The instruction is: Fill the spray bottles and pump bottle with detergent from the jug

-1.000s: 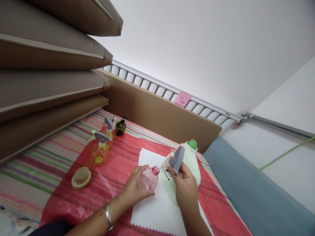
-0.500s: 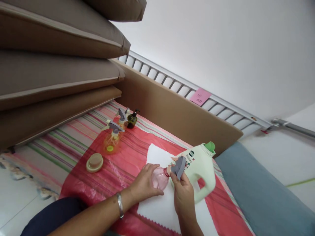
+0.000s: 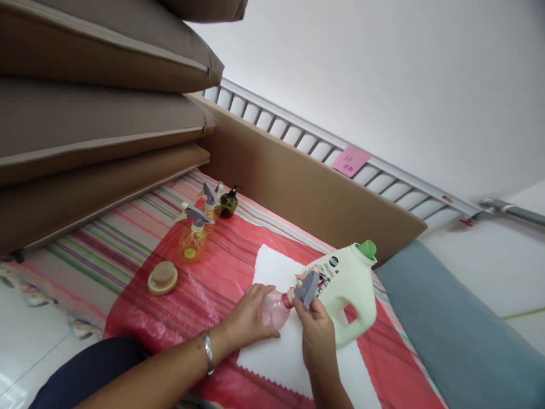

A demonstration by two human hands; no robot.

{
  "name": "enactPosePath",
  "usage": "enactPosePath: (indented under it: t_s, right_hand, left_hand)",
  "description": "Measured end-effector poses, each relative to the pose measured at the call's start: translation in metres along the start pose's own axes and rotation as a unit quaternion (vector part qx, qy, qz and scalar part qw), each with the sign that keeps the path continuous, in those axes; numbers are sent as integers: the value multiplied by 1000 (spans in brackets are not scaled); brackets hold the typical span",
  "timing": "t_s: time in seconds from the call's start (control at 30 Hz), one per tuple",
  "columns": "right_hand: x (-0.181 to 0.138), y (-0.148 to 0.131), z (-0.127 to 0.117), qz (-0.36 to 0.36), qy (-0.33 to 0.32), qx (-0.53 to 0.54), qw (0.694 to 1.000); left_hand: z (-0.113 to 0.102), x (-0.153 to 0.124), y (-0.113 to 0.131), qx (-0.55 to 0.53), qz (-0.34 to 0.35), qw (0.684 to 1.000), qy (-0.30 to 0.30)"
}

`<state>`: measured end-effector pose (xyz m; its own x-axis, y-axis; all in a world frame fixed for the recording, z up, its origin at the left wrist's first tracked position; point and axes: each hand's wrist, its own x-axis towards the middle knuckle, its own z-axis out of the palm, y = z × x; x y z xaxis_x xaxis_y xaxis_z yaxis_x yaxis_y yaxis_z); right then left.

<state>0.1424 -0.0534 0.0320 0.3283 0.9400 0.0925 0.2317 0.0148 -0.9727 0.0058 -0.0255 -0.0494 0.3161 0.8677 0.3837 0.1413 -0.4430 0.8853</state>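
Note:
My left hand (image 3: pixel 251 318) is wrapped round the body of a clear pink spray bottle (image 3: pixel 276 311), which lies tilted over a white cloth (image 3: pixel 272 363). My right hand (image 3: pixel 318 329) grips the grey spray head (image 3: pixel 307 289) at the bottle's neck; whether the collar is screwed fully on cannot be made out. Close behind my right hand stands a pale green jug (image 3: pixel 357 284) with a green spout and a printed label. A red plastic sheet (image 3: pixel 221 267) lies beneath the cloth.
A yellow spray bottle (image 3: pixel 193 241), another spray bottle (image 3: pixel 209 207) and a dark green pump bottle (image 3: pixel 229 203) stand at the back left. Nearer is a round cream dish (image 3: pixel 162 278). Stacked cushions (image 3: pixel 102 113) rise at left; a brown board (image 3: pixel 298 176) borders the back.
The view has shifted slightly. Both hands keep their hold on the spray bottle and its head, with the grey head turned a little.

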Motion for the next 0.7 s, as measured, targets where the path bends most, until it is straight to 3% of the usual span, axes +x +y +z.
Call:
enactPosePath:
  t_s: [0.13,0.37,0.7]
  right_hand:
    - [6,-1,-5,3,7,3,1000]
    - [11,15,-1,6,-51,19,998]
    - [3,27,-3,10,-38,32,999]
  left_hand:
    - [4,0,-4,7,-10,1000,-7]
    - [3,1,-3,-2,-12,999,-30]
    - [7,0,-12,-8,-6,1000,-16]
